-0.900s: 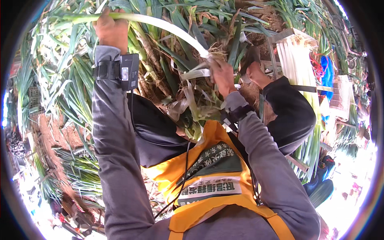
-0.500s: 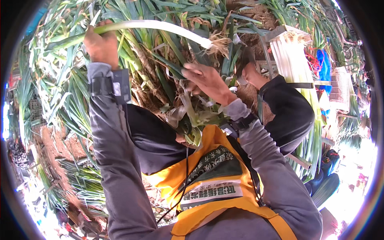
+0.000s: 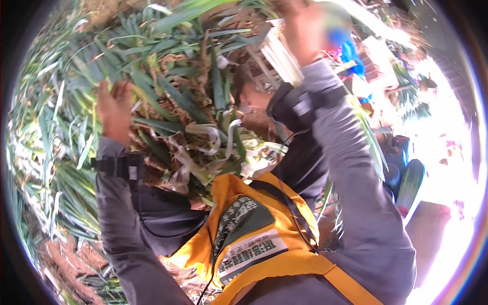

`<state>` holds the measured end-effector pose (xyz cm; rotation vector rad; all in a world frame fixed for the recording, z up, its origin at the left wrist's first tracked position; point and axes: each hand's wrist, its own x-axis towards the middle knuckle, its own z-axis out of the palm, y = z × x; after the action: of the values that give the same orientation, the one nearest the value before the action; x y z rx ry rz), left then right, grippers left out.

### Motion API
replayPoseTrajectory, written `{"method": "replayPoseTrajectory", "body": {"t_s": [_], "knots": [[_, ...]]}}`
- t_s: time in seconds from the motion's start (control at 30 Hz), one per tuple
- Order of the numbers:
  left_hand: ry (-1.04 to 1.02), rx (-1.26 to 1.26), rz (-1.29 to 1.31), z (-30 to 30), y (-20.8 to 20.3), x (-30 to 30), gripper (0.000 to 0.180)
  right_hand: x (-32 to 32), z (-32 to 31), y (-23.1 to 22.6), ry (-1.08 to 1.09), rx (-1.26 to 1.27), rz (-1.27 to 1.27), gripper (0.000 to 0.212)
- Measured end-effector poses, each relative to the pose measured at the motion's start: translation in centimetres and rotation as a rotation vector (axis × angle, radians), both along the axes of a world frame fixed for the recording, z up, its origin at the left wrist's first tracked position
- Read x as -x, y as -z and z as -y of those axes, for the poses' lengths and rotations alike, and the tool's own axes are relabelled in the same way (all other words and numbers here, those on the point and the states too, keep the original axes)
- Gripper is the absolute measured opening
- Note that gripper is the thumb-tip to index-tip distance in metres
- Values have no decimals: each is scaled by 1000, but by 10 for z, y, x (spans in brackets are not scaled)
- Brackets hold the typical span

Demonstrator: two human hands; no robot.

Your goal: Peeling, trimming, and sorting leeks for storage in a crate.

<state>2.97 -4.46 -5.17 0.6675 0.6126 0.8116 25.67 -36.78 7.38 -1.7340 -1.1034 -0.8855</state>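
Observation:
My right hand (image 3: pixel 302 35) is raised at the upper right, smeared by motion. It appears closed around a leek, whose green leaf (image 3: pixel 190 12) stretches left along the top edge and whose pale stem (image 3: pixel 373 23) arcs off to the right. Part of the grip lies beyond the frame. At the left, my left hand (image 3: pixel 114 109) is open over the heaped leeks (image 3: pixel 76 127), fingers extended and nothing visible in them. Behind my right hand and forearm, a bundle of white leek stems (image 3: pixel 281 55) lies in a metal frame, partly covered.
Peeled leaf scraps (image 3: pixel 188 157) lie between my legs, in front of the yellow apron (image 3: pixel 229 203). My bare foot (image 3: pixel 254 96) rests beside the metal frame. A blue bag (image 3: pixel 353 61) and dark shoes (image 3: pixel 396 157) are at the right.
My right hand has swung up and right from above the leaf scraps. The leek has left my left hand and appears in the right. My left hand has dropped lower and opened; the view has shifted.

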Motion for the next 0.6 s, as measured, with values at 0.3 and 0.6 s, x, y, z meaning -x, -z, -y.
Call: {"method": "replayPoseTrajectory", "body": {"t_s": [0.3,0.6], "knots": [[239,-6,-166,15,-4,-16,40,-118,306,-119,862,1180,203,42],[443,-50,-285,73,-13,-15,43,-114,363,142,565,1330,-480,28]]}}
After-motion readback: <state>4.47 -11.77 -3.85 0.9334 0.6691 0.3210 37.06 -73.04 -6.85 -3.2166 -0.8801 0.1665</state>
